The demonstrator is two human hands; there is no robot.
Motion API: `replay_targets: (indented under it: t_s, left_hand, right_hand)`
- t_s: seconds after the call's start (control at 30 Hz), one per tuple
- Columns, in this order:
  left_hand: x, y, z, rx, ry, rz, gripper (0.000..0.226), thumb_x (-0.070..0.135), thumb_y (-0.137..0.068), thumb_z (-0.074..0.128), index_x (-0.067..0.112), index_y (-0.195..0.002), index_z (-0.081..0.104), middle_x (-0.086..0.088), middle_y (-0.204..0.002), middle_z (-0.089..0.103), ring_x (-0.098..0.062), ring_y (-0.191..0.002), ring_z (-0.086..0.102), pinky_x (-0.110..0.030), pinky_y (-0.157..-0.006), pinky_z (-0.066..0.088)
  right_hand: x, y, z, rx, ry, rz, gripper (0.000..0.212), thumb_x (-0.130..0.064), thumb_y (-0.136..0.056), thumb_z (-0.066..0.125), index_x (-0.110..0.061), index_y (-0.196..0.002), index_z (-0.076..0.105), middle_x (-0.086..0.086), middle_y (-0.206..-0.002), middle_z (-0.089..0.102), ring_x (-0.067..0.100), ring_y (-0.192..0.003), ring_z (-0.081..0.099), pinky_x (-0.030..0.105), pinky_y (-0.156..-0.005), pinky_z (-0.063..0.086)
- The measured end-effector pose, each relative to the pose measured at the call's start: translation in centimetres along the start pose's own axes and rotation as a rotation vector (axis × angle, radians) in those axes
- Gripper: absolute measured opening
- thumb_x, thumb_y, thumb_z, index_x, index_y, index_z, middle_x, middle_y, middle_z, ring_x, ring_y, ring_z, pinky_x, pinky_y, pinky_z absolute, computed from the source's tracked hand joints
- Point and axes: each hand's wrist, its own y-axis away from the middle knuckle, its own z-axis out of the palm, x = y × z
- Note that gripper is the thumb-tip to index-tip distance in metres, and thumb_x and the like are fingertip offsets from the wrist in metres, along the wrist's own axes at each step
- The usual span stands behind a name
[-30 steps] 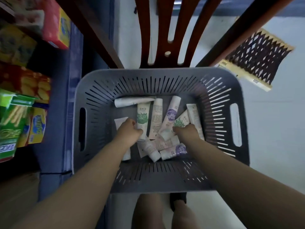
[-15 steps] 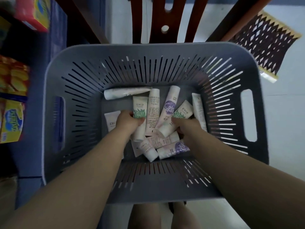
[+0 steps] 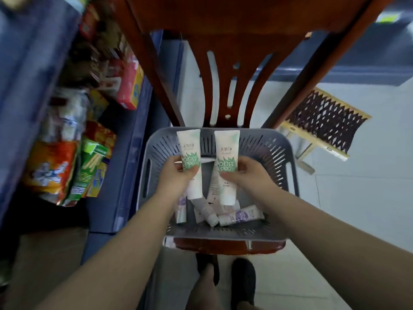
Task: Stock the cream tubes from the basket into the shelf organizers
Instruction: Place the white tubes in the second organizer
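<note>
two tubes up, one in each hand
left hand [image 3: 175, 178] pinches a green tube [image 3: 189, 162], right hand [image 3: 250, 175] pinches its twin [image 3: 226, 164], both above the basket [image 3: 288, 166]; more tubes [image 3: 240, 217] lie inside.

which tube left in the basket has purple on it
The tube lying on its side at the basket's near right, below the right hand. It carries a purple patch; the two held tubes are green, and the others beside it look plain white.

Shop: snack-stocked shelves [image 3: 73, 153]
</note>
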Motion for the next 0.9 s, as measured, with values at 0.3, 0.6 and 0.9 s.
replay_targets:
  t_s: [0.3, 0.6, 0.9]
  left_hand:
    - [13.4, 13.9, -8.2, 0.125, 0.062, 0.382, 0.029, 0.006, -0.081, 0.068, 0.017, -0.104, 0.053, -0.001, -0.105, 0.062, -0.015, -0.094, 0.059, -0.03, -0.082, 0.049]
    - [20.8, 27.9, -16.1, 0.404, 0.109, 0.726, 0.029, 0.01, -0.079, 0.071, 0.022, -0.099, 0.054, 0.009, -0.096, 0.062, -0.009, -0.086, 0.058, -0.028, -0.083, 0.048]
    - [21.2, 40.6, -23.4, 0.703, 0.178, 0.869, 0.03, 0.005, -0.079, 0.07, 0.024, -0.095, 0.054, 0.005, -0.098, 0.065, -0.011, -0.088, 0.061, -0.028, -0.08, 0.053]
  right_hand:
    - [-15.2, 12.7, -0.5, -0.106, -0.015, -0.388, 0.031, -0.01, -0.082, 0.068, -0.022, -0.107, 0.057, 0.0, -0.113, 0.064, 0.018, -0.103, 0.06, 0.042, -0.091, 0.051]
    - [-27.4, 24.1, 1.2, -0.328, -0.093, -0.76, 0.024, -0.005, -0.082, 0.066, -0.019, -0.1, 0.059, -0.005, -0.1, 0.065, 0.01, -0.093, 0.061, 0.031, -0.088, 0.049]
    - [-32.8, 34.5, 6.2, -0.692, -0.141, -1.016, 0.026, 0.0, -0.083, 0.063, -0.024, -0.092, 0.061, -0.011, -0.089, 0.07, 0.002, -0.083, 0.065, 0.024, -0.07, 0.052]
